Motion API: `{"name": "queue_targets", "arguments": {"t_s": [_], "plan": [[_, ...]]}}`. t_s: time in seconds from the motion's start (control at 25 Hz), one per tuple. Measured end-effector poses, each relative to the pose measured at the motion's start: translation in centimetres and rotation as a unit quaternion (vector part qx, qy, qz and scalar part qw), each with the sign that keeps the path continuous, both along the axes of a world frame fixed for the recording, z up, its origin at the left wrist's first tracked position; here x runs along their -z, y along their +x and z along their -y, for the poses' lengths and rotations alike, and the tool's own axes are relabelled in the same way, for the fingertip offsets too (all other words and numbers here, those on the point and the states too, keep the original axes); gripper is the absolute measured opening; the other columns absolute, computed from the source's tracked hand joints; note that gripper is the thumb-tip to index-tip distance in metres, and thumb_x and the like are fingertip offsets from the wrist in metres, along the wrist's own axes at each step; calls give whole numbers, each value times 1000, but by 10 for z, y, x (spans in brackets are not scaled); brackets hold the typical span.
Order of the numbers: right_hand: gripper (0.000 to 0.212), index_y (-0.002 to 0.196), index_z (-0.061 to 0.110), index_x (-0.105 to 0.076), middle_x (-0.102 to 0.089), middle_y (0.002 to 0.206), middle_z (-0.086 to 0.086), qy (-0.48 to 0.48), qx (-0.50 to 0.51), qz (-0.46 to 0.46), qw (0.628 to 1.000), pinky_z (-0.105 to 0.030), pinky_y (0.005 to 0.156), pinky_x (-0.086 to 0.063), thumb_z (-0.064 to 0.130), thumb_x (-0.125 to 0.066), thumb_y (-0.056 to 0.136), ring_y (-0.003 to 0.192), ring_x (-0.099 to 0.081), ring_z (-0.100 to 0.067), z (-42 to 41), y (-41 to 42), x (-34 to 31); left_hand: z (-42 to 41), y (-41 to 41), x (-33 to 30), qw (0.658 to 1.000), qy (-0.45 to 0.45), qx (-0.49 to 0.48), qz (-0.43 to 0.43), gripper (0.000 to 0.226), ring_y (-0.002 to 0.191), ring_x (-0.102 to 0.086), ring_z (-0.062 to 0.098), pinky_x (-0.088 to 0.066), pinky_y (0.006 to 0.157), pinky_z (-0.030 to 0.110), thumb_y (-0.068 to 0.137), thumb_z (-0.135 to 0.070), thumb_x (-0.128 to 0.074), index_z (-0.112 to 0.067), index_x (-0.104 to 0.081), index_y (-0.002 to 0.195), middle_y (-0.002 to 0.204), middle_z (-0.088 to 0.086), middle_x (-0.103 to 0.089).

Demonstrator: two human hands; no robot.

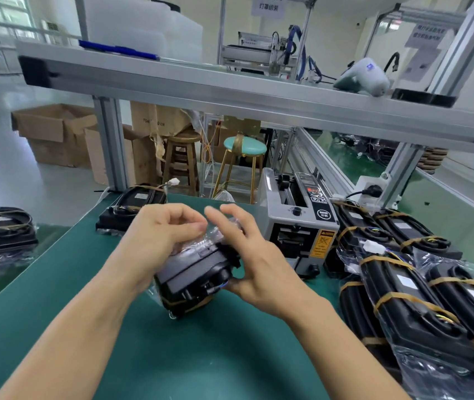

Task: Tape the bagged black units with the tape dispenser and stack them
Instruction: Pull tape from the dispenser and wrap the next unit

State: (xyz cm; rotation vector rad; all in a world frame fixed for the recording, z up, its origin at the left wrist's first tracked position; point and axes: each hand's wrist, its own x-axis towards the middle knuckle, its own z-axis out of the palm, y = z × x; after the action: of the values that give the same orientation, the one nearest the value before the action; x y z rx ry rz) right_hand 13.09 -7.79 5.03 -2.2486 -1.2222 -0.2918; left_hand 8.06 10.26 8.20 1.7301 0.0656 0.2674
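A bagged black unit (195,280) stands tilted on the green mat (172,356) at the centre. My left hand (158,241) grips its left side, with curled fingers on the clear bag's folded top. My right hand (247,261) holds the unit's right side from below with the thumb, its fingers stretched over the bag's top. The grey tape dispenser (296,220) sits just right of my hands. One bagged unit (132,209) lies behind my left hand. Several bagged units (417,298) lie piled at the right.
More black units (2,235) sit on a lower surface at the far left. An aluminium frame beam (230,93) crosses overhead. Stools (184,157) and cardboard boxes (57,131) stand beyond the table's far edge. A power socket (371,189) sits behind the right pile.
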Motion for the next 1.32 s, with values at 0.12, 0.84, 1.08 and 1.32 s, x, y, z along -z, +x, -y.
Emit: {"name": "queue_targets", "arguments": {"t_s": [0.12, 0.84, 1.08, 1.32], "plan": [[99, 143, 54, -22, -22, 147, 7, -24, 13, 46, 999, -30, 75, -50, 9, -75, 72, 80, -53, -16, 1, 2, -1, 1, 8, -4, 989, -114, 37, -91, 27, 44, -44, 15, -39, 39, 19, 83, 5, -61, -12, -70, 64, 65, 15, -55], [6, 81, 17, -68, -62, 74, 1, 197, -6, -276, 941, -21, 64, -43, 17, -73, 84, 66, -52, -7, -8, -3, -26, -2, 0, -9, 990, 125, -2, 66, 18, 51, -44, 13, -37, 53, 25, 90, -6, -58, -20, -51, 82, 70, 1, -65], [16, 61, 22, -51, -47, 61, 12, 267, 89, -384, 880, -23, 59, -30, 26, -62, 72, 59, -40, -4, -16, -8, -25, -1, -31, 17, 971, 159, 79, 158, 37, 109, -58, 2, -42, 91, 12, 63, -37, -77, -31, -69, 98, 118, -13, -61], [37, 57, 22, -48, -44, 55, 11, 334, 102, -466, 813, -20, 51, -33, 33, -60, 91, 51, -40, -6, -12, -11, -11, -6, -33, 29, 979, 145, 109, 95, 72, 90, -66, 2, -47, 77, 6, 37, -44, -85, -46, -64, 106, 103, -15, -70]]}}
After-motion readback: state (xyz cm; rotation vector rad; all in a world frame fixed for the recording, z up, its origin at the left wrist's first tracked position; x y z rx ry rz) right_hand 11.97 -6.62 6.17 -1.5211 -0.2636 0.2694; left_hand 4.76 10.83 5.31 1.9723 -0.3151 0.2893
